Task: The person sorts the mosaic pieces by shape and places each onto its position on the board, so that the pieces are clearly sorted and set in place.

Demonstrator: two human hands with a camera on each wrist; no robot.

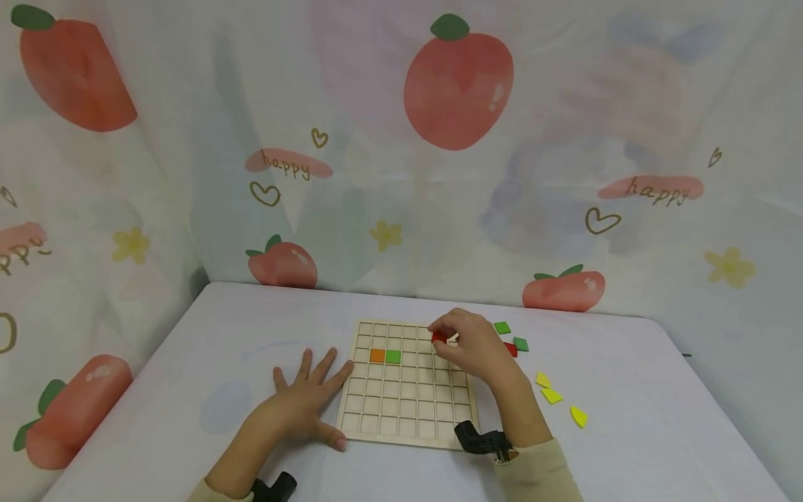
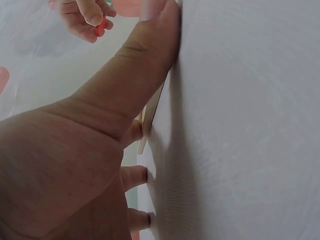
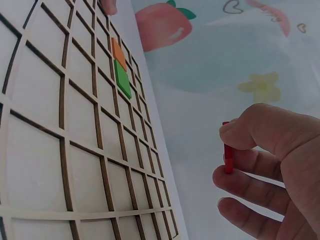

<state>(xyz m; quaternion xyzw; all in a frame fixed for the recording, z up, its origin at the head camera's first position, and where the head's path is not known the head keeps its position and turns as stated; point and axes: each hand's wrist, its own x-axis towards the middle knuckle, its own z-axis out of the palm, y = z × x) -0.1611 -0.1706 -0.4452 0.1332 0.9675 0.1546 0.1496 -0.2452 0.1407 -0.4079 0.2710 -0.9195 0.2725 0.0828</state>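
A wooden grid board (image 1: 408, 404) with square cells lies flat on the table. An orange square tile (image 1: 377, 355) and a green square tile (image 1: 393, 357) sit side by side in neighbouring cells towards its upper left. My right hand (image 1: 472, 343) pinches a red tile (image 3: 228, 150) between thumb and fingers, held above the board's upper right part. My left hand (image 1: 304, 404) rests on the table with fingers spread, touching the board's left edge. In the left wrist view the thumb (image 2: 135, 65) presses down by the board's edge.
Right of the board lie two green tiles (image 1: 502, 328), a red tile (image 1: 511, 349) partly behind my right hand, and several yellow pieces (image 1: 551, 396), one with a curved edge. A patterned cloth (image 1: 414, 209) hangs behind the white table (image 1: 263, 314).
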